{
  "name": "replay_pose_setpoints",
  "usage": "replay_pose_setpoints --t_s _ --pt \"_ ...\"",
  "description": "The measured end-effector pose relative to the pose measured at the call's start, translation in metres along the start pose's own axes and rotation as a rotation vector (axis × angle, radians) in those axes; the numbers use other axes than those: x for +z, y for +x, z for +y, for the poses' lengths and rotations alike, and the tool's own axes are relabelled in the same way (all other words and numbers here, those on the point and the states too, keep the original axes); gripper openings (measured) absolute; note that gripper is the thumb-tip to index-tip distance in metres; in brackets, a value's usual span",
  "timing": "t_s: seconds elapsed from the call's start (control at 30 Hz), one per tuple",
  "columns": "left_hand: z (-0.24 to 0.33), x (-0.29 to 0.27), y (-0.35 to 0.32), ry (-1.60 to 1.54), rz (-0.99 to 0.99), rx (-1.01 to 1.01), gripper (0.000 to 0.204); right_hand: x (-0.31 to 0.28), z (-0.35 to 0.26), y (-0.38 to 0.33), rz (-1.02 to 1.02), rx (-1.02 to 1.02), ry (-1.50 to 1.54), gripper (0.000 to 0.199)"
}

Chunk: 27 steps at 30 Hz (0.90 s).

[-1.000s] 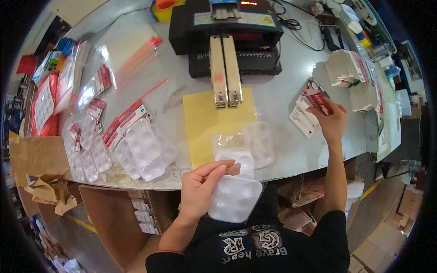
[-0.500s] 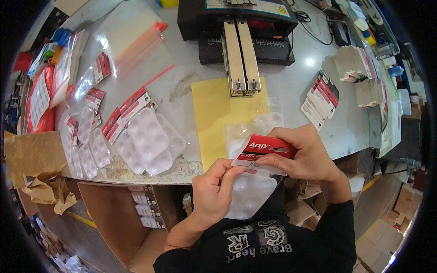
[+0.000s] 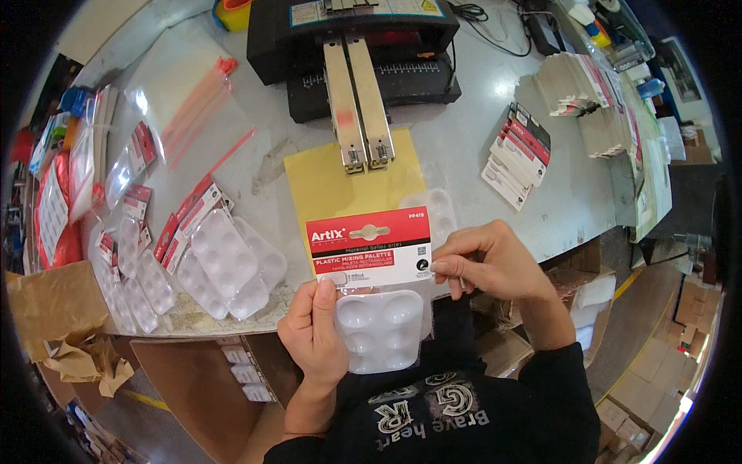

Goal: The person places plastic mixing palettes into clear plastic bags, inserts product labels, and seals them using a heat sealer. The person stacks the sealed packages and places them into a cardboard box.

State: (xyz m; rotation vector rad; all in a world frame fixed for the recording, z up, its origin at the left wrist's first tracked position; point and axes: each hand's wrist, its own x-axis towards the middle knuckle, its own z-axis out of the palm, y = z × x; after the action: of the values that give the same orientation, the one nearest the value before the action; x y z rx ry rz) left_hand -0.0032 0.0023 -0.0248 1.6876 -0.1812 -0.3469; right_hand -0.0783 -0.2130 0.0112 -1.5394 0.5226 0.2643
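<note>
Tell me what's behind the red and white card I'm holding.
Behind the red-and-white card, a yellow sheet shows above it, and part of a white palette at its upper right. Whatever lies directly behind is covered.

Since a second ago, our right hand has left the stack of header cards right of the yellow sheet and come to the sheet's near side. The red-and-white header card it took, tilted half a second ago, now faces us nearly level over the sheet's near end. We have shifted our right fingers to its lower right edge. Our left hand now has its thumb on the lower left corner, and the white six-well paint palette shows uncovered nearer us than the sheet.
</note>
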Motion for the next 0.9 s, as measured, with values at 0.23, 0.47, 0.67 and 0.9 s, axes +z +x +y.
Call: replay_pose_setpoints --t_s 0.23,0.47,0.67,0.9 --pt "-0.008 0.008 0.002 0.009 0.01 -0.012 0.024 0.006 0.024 -0.004 0.055 -0.048 0.11 0.013" --pt "-0.003 0.003 -0.003 0.091 -0.014 0.002 0.025 0.012 0.019 -0.009 0.08 -0.041 0.144 0.008" --pt "-0.016 0.015 0.054 0.341 -0.123 -0.027 0.034 0.015 0.038 0.053 0.207 0.121 0.478 0.015" --pt "-0.06 0.031 0.089 0.095 -0.114 -0.141 0.034 0.017 0.068 0.085 0.33 -0.034 0.573 0.013"
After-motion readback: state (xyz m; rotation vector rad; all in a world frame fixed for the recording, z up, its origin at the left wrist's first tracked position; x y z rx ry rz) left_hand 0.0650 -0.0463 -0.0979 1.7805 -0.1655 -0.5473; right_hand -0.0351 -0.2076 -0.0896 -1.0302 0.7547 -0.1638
